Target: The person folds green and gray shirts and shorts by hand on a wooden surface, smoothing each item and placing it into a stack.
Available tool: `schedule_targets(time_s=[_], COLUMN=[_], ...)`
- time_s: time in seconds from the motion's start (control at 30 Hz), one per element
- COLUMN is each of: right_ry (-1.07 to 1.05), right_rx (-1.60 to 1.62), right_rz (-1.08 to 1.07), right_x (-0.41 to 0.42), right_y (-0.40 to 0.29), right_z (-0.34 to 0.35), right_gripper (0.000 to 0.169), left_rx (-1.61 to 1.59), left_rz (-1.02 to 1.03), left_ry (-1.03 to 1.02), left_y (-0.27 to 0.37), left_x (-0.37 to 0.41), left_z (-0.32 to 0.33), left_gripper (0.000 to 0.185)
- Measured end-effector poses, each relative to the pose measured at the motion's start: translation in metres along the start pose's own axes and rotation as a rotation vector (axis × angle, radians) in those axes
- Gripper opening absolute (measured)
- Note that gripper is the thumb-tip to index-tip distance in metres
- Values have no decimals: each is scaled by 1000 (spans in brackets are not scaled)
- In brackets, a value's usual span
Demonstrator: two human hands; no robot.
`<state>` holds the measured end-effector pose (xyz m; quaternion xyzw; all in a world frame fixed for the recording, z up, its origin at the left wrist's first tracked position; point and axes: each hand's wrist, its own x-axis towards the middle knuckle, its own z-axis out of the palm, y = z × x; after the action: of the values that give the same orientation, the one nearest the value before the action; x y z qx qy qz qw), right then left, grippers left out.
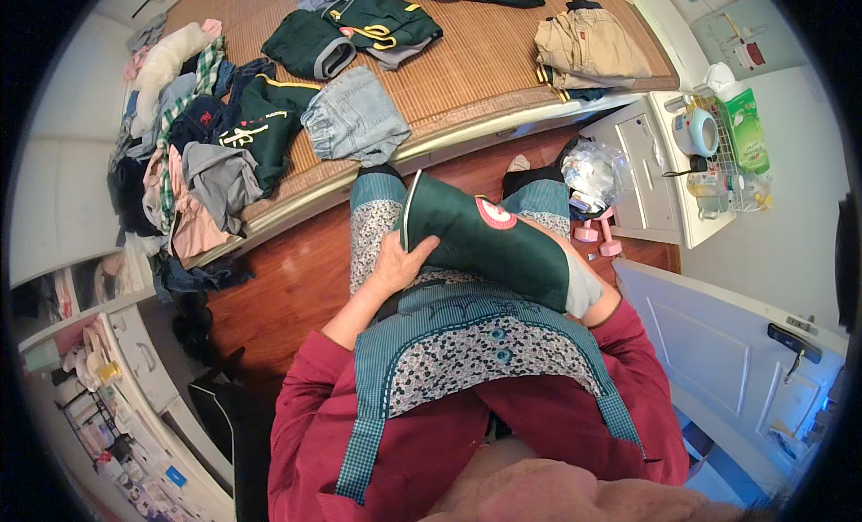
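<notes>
A dark green garment (491, 253) with a round red and white badge and a grey part at one end lies folded over my lap, above the apron (471, 360). My left hand (401, 259) grips its left end, thumb on top near the pale-edged opening. At the garment's right side is my right hand (539, 232), mostly hidden behind the cloth; its fingers cannot be made out. Folded light-blue jeans (357, 118) lie on the bed's edge in front of me. Beyond them are green garments with yellow trim (384, 24).
A bamboo mat (465, 71) covers the bed. A heap of mixed clothes (202, 131) lies at its left, folded khaki trousers (586, 44) at its right. At right stand a white cabinet (646, 172), a plastic bag (596, 172), pink dumbbells (609, 242) and a white door (707, 347).
</notes>
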<state>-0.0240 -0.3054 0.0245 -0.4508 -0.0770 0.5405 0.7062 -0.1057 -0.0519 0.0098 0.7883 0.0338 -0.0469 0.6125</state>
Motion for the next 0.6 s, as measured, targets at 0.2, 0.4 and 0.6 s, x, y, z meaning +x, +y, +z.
schedule_targets(time_s=[0.2, 0.4, 0.6], right_ry=[447, 436, 877], right_rx=[679, 86, -260], right_rz=[-164, -543, -722], right_x=[-31, -16, 17], right_y=[31, -11, -85], right_z=[-40, -38, -19], right_gripper=[78, 79, 50], left_rx=[-230, -514, -270], left_rz=[-250, -177, 117], left_ry=[194, 210, 197], left_y=[4, 14, 68], left_x=[11, 78, 117], left_z=[-4, -24, -48], left_gripper=[42, 49, 46])
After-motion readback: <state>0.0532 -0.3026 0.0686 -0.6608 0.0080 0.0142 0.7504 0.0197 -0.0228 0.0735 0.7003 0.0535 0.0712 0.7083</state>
